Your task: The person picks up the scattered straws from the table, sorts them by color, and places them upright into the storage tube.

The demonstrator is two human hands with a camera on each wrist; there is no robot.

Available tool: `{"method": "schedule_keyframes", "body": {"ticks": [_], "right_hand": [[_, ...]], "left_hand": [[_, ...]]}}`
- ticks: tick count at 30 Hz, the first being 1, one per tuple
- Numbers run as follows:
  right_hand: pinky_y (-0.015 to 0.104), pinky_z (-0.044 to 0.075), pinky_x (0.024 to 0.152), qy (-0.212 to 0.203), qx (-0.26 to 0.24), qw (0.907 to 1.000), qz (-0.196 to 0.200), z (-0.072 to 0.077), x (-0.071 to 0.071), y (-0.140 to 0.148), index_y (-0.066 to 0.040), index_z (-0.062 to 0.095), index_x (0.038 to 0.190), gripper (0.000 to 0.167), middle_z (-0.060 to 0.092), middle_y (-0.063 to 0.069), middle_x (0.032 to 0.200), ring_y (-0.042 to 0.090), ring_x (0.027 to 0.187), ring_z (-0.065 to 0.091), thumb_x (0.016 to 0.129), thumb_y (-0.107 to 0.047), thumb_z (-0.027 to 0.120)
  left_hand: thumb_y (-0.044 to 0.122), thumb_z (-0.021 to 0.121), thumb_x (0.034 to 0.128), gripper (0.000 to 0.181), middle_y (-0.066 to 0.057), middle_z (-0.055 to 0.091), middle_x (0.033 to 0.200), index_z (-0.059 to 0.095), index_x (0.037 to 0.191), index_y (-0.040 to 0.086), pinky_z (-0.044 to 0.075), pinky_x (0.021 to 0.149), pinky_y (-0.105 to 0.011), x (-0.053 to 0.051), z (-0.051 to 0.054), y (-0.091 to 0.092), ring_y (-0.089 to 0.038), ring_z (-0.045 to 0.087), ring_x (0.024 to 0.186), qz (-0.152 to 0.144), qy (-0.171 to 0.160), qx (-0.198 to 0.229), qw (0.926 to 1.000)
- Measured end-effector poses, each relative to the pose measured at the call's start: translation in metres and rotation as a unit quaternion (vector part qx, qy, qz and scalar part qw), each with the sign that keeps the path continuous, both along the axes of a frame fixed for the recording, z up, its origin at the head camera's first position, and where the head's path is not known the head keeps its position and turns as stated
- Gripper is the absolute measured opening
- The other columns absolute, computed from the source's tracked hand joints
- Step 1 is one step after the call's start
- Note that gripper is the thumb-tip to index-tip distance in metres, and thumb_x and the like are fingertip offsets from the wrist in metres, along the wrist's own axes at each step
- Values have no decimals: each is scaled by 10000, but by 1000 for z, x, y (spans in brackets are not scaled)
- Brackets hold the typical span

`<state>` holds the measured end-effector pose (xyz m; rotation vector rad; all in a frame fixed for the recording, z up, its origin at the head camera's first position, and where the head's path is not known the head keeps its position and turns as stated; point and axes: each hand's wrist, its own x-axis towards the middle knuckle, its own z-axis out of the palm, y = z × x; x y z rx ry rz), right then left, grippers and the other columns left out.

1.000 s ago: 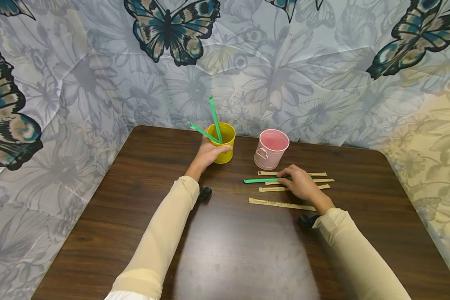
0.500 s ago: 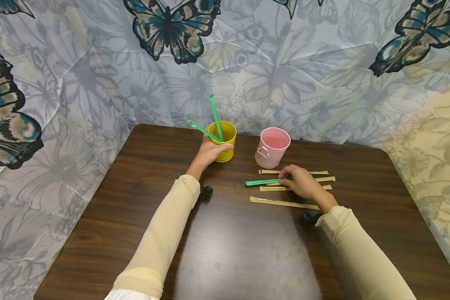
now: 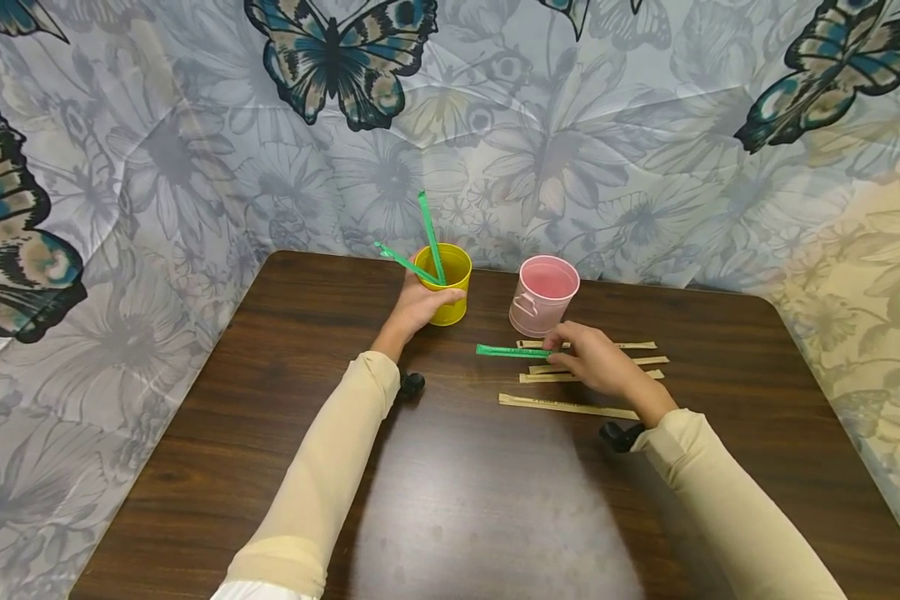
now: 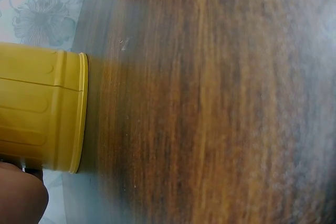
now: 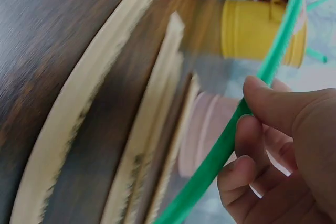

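Two small buckets stand upright near the far edge of a dark wood-grain table [image 3: 487, 483] in front of you. The one on the left is a yellow bucket [image 3: 452, 315], and your left hand [image 3: 417, 306] is clamped on it, thumb across the near side and fingers around the left. Inside it lean two green straws [image 3: 431, 235]: one stands nearly upright, its top well above the rim, while the other tilts far to the left and sticks out over your hand.

To the right, well apart from the yellow one, is a pink bucket [image 3: 537, 316]. A small handle shows on its near side, and from above you see its pink inner wall.

Your right hand [image 3: 596, 360] is just in front of the pink bucket, with thumb and forefinger together, pinching a third green straw [image 3: 513, 352]. That straw lies nearly level, one end pointing left. The right wrist view shows your other fingers bent below it.

Four tan straws [image 3: 566, 406] lie roughly side by side on the table beneath and around this hand, three grouped close to the pink bucket and one nearer to you.
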<state>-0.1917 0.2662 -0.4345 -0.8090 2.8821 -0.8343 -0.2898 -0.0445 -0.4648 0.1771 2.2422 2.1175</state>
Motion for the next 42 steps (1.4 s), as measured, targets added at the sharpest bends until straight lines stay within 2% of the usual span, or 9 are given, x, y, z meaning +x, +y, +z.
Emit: {"method": "schedule_keyframes", "body": {"ticks": [3, 6, 15, 20, 24, 31, 37, 42], "right_hand": [[314, 516, 733, 247, -210, 9991, 278, 8, 2, -9, -86, 717, 1111, 218, 711, 53, 1016, 171, 876, 614, 906, -17, 736], [303, 527, 750, 326, -324, 9981, 402, 16, 4, -18, -90, 732, 1133, 243, 718, 39, 1022, 167, 895, 624, 904, -8, 735], [234, 480, 619, 29, -708, 9973, 180, 45, -1, -44, -115, 732, 1093, 170, 710, 39, 846, 133, 712, 591, 925, -95, 746], [233, 482, 589, -5, -1018, 9947, 157, 60, -7, -59, -120, 697, 1036, 129, 678, 43, 792, 137, 661, 585, 924, -134, 759], [220, 461, 551, 258, -1329, 9907, 158, 74, -11, -72, -108, 693, 1039, 158, 642, 52, 757, 147, 618, 550, 909, -141, 775], [186, 418, 577, 1044, -1728, 9794, 21, 93, -23, -94, -70, 701, 1053, 178, 687, 56, 862, 116, 609, 503, 903, -129, 776], [182, 400, 534, 1097, -2204, 9692, 91, 105, -36, -118, -59, 708, 1062, 165, 693, 72, 914, 121, 579, 493, 920, -124, 759], [184, 400, 543, 1222, -2206, 9677, 12, 113, -45, -135, -69, 714, 1071, 160, 703, 62, 946, 122, 597, 498, 929, -133, 753]], "left_hand": [[191, 865, 798, 974, -128, 436, 1486, 257, 1559, 185, 410, 1169, -467, -1, -1, 0, -301, 498, 1331, -10, -22, 37, 10000], [185, 869, 793, 972, -125, 443, 1481, 265, 1556, 187, 410, 1169, -461, -1, -2, 1, -297, 503, 1324, 6, 3, 58, 10000], [76, 823, 791, 924, -127, 454, 1476, 288, 1539, 163, 424, 1154, -443, 0, -2, 2, -282, 501, 1309, 51, 195, 129, 9997], [149, 860, 794, 951, -123, 439, 1480, 277, 1545, 173, 430, 1152, -454, 1, 0, 2, -288, 505, 1310, 57, 103, 94, 9999], [163, 866, 796, 948, -123, 445, 1478, 281, 1543, 170, 432, 1153, -459, 2, 1, 3, -294, 509, 1311, 13, 98, 105, 9999], [165, 860, 804, 920, -113, 436, 1488, 296, 1530, 153, 400, 1180, -443, 0, 2, 5, -288, 494, 1322, -72, 189, 107, 9997], [195, 845, 820, 918, -103, 415, 1500, 272, 1537, 170, 388, 1186, -458, 2, 3, 0, -286, 481, 1328, 21, 56, 39, 10000], [208, 834, 813, 901, -87, 446, 1487, 284, 1525, 190, 405, 1169, -448, 3, 2, -2, -268, 494, 1319, -53, 71, 12, 10000]]}}
